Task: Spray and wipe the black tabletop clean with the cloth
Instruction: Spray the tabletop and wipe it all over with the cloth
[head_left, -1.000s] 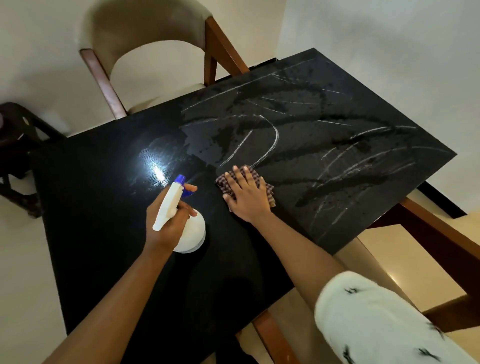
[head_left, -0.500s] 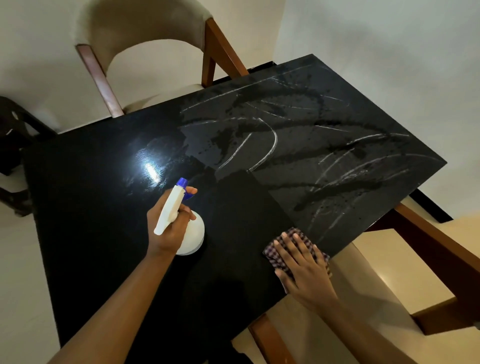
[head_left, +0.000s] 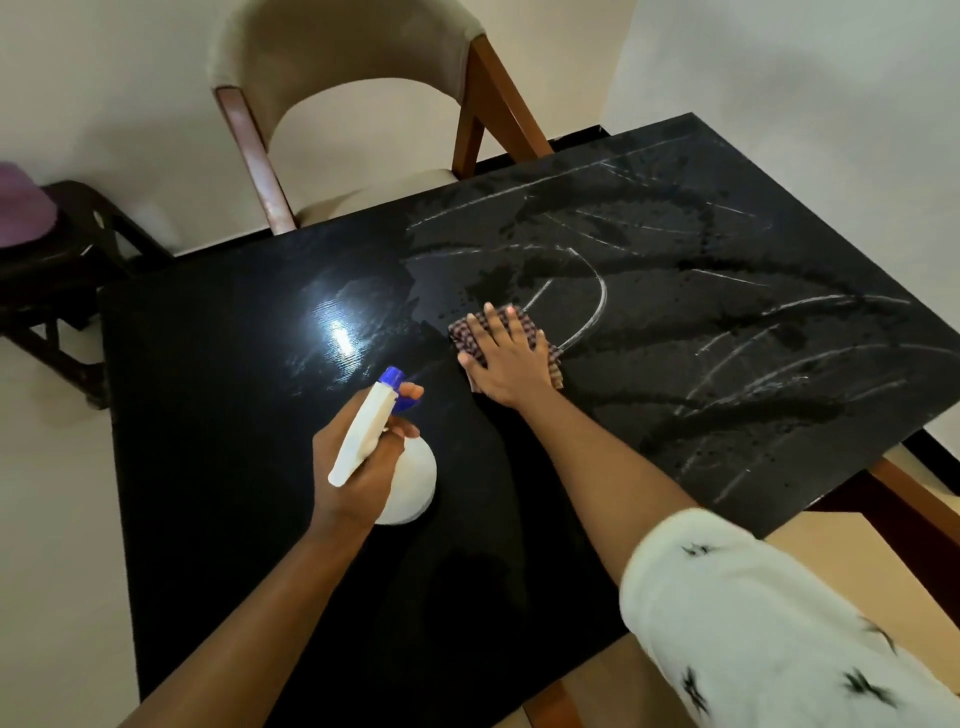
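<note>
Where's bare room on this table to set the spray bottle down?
Bare tabletop lies left of the spray bottle, out to the left edge, and nearer you than it. The right half is bare but wet, streaked. Crowded: the centre, where the right hand presses the cloth.

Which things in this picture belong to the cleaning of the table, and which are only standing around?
For the job: black tabletop, streaked on the right; spray bottle, gripped by the left hand; checked cloth, under the flat right hand.

Just there: beige chair at the far edge; dark stool at the left, a purple thing on it.
</note>
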